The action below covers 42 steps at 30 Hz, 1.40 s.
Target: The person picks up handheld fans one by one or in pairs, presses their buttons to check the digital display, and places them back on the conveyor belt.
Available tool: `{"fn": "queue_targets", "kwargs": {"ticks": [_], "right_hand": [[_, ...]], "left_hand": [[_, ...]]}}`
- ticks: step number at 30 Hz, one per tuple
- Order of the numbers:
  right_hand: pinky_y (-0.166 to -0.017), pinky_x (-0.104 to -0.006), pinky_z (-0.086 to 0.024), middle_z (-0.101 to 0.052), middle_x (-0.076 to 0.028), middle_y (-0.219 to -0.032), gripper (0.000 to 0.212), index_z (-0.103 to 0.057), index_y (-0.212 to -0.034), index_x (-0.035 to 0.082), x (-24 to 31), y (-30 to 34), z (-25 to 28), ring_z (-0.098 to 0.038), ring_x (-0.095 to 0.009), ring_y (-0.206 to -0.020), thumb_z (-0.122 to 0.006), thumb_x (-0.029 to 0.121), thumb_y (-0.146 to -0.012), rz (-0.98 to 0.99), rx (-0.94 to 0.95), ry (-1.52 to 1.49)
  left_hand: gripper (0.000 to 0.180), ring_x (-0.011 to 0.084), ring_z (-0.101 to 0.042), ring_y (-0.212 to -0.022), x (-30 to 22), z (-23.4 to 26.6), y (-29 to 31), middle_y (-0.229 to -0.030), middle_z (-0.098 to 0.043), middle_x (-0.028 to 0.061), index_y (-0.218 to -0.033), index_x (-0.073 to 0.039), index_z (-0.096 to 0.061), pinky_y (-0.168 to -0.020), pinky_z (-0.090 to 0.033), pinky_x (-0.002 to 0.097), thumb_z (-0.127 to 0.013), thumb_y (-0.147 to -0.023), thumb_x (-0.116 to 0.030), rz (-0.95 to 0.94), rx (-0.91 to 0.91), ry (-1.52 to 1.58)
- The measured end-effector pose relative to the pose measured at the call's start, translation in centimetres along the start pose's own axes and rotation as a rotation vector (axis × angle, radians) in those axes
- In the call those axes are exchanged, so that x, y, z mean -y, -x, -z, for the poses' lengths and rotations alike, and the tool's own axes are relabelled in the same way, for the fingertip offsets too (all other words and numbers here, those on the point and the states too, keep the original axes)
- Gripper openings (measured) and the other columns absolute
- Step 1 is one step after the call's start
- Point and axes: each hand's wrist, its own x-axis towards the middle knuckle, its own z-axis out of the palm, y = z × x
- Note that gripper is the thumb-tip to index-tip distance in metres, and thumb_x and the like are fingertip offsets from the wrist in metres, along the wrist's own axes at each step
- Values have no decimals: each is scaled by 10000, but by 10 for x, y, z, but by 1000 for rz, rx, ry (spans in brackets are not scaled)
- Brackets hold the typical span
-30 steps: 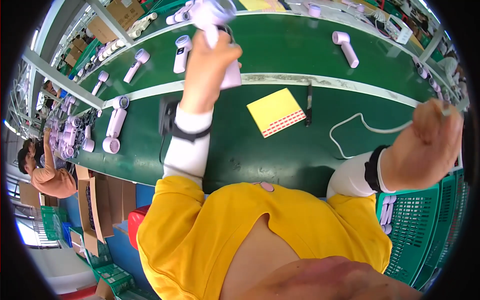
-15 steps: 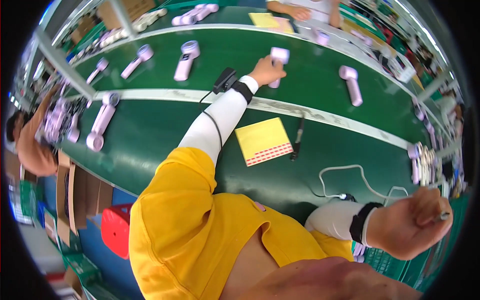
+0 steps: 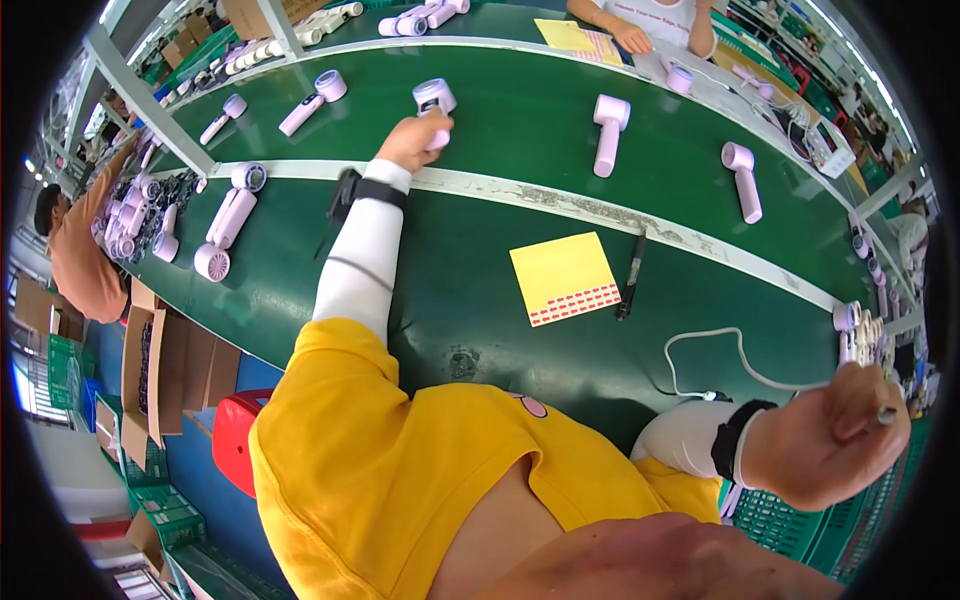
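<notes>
Head view showed our left hand (image 3: pixel 413 143) holding a lilac fan (image 3: pixel 434 98), fingers round its handle. Our right hand (image 3: pixel 822 445) curled its fingers around a silver-tipped piece (image 3: pixel 886 415).

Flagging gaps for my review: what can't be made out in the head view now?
All in the head view:
Handle of the pale purple fan: partly covered by the left hand.
Whether the white cable joins the small tip: the right hand covers it.
Contents of the green crate: mostly hidden behind the right arm.
Person opposite: head cut off by the upper edge.
Fans piled at far left: too small and crowded to count.
</notes>
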Motion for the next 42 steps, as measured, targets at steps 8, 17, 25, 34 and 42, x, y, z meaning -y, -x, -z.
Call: {"fn": "queue_targets", "kwargs": {"ticks": [8,17,25,34,42], "right_hand": [[-498,-210,-275,-467,-68,-681,234,-492,-876,-52,-10,12,-43,-364,-89,-573,-388,155,-901,-123,-118,244],[-514,-163,-275,-455,20,-700,163,-526,-862,-12,-40,19,-76,-341,-27,-592,-449,127,-901,-277,-47,85],[-695,-221,-419,-542,-63,-865,266,-530,-1005,-19,-46,20,-70,-531,-143,-785,-472,212,-888,-283,23,197],[-762,-211,-379,-531,-63,-923,515,-440,-1058,-30,-30,18,-86,-486,-102,-816,-194,407,-939,-702,45,-201],[-771,-208,-382,-543,-62,-919,491,-456,-1059,-46,-26,16,-79,-494,-98,-835,-233,375,-942,-647,247,33]], "left_hand": [[274,161,-564,-678,-103,-2,167,-865,-545,114,-1062,-10,-372,-581,-459,271,-488,-819,-64,-592,506,1073],[263,102,-514,-625,-111,-27,254,-852,-531,91,-1047,-25,-350,-549,-432,236,-452,-808,-63,-649,807,1021],[276,73,-478,-669,-106,-35,271,-855,-520,74,-1026,-36,-345,-553,-414,217,-479,-785,-43,-903,598,1012],[315,63,-468,-696,-111,-26,269,-873,-514,70,-1050,-9,-332,-568,-411,210,-485,-775,-20,-678,785,1051],[333,72,-469,-710,-105,-26,265,-873,-510,62,-1074,11,-322,-562,-419,221,-471,-778,-17,-763,740,938]]}}
